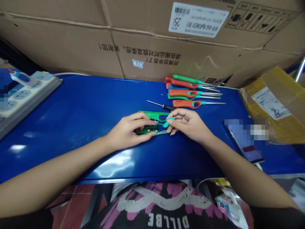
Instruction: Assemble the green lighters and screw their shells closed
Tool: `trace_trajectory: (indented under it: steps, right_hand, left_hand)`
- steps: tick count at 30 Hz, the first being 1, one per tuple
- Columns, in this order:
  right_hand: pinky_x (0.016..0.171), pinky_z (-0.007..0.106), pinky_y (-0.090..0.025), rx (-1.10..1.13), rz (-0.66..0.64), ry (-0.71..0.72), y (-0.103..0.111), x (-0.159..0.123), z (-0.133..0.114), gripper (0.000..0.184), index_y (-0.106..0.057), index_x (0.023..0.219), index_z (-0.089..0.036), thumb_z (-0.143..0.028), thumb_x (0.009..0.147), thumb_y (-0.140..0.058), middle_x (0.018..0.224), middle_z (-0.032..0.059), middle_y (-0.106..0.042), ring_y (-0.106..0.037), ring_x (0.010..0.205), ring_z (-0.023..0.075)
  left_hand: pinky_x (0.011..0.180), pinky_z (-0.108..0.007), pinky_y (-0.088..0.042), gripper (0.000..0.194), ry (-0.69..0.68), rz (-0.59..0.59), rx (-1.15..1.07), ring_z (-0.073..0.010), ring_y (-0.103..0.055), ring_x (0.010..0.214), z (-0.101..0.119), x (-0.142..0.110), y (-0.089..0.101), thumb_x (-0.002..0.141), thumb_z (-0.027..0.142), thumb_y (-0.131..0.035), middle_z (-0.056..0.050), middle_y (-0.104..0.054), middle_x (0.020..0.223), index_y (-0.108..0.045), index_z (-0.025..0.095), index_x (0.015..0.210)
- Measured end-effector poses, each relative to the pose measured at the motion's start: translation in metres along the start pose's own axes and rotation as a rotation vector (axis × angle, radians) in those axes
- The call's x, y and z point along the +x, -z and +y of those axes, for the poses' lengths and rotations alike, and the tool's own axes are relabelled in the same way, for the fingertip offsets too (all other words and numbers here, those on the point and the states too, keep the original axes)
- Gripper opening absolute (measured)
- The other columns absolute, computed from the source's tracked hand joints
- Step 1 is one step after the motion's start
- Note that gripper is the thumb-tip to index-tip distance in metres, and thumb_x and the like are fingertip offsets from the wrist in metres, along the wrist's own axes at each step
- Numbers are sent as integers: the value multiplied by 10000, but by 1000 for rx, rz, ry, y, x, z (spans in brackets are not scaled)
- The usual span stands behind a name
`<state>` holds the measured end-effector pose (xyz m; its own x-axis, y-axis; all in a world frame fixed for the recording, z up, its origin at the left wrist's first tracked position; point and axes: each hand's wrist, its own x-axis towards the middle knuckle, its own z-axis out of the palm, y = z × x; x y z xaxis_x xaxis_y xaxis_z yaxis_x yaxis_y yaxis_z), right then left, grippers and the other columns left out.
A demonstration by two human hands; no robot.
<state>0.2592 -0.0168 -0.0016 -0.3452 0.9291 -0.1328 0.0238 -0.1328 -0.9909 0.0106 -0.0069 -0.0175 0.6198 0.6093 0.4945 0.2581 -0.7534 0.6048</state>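
Note:
An opened green lighter body (pixel 152 122) lies on the blue table top (pixel 78 121), its inner parts showing. My left hand (pixel 128 132) presses on it, thumb and fingers gripping its left half. My right hand (pixel 187 124) is closed in a pinch on a small teal plastic piece (pixel 168 121) held just over the lighter's right end. A thin black-handled screwdriver (pixel 162 105) lies just behind the hands.
Several orange and green stick lighters (pixel 188 92) lie in a heap behind. A large cardboard box (pixel 152 38) walls the back. A power strip (pixel 26 92) sits at the left, a yellow-wrapped parcel (pixel 274 105) and a flat packet (pixel 245 140) at the right.

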Motion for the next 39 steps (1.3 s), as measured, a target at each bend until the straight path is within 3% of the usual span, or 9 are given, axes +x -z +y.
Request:
trace_trajectory:
  steps: [7,19,23,26,28,34,39]
  right_hand:
    - [544,232,-581,1,-84,-12,-9,-4,1,297,-576,919,-177,-375,822,-775,680,-13,-695,-719,613,141]
    - [579,228,-566,-99,-129,-1,-16,-8,4,245,-637,1006,-166,-329,854,-740,704,-7,-712,-717,627,131]
    - [600,250,-563,-413,-61,208,-13,-12,5,210,-703,1057,-158,-285,889,-699,682,2,-717,-707,606,136]
    - [681,274,-560,-767,-45,505,-8,-12,7,163,-735,1042,-164,-255,934,-652,844,50,-762,-717,725,152]
    - [749,288,-554,-939,-82,620,-2,-12,7,161,-735,1023,-176,-261,967,-611,947,60,-769,-719,837,170]
    - [767,289,-542,-1010,-19,656,13,-8,7,149,-712,944,-174,-247,978,-587,908,51,-759,-707,835,167]
    - [810,290,-535,-1043,-152,591,19,-7,7,156,-711,998,-183,-190,977,-557,982,49,-749,-704,909,170]
  left_hand:
    - [766,-234,-571,240,-86,32,48,-131,-673,814,7,2,1,875,270,-744,-79,-696,937,-726,127,1067]
    - [769,-228,-554,170,-119,9,77,-136,-697,850,0,0,-1,931,194,-662,-88,-723,962,-714,132,1081]
    - [692,-229,-538,147,-60,41,40,-130,-672,778,-2,0,-3,933,220,-655,-82,-717,921,-710,134,1039]
    - [653,-230,-515,148,-3,41,27,-127,-652,737,-2,1,-6,930,232,-654,-76,-722,895,-716,132,1020]
    - [644,-231,-503,150,40,22,25,-124,-640,717,-1,1,-6,930,240,-653,-71,-724,880,-721,129,1004]
    - [579,-218,-454,130,123,-20,72,-104,-572,661,3,1,1,869,224,-675,-40,-680,869,-719,144,962]
    - [673,-264,-511,174,149,-135,152,-151,-630,769,5,0,7,844,190,-638,-60,-670,918,-718,137,989]
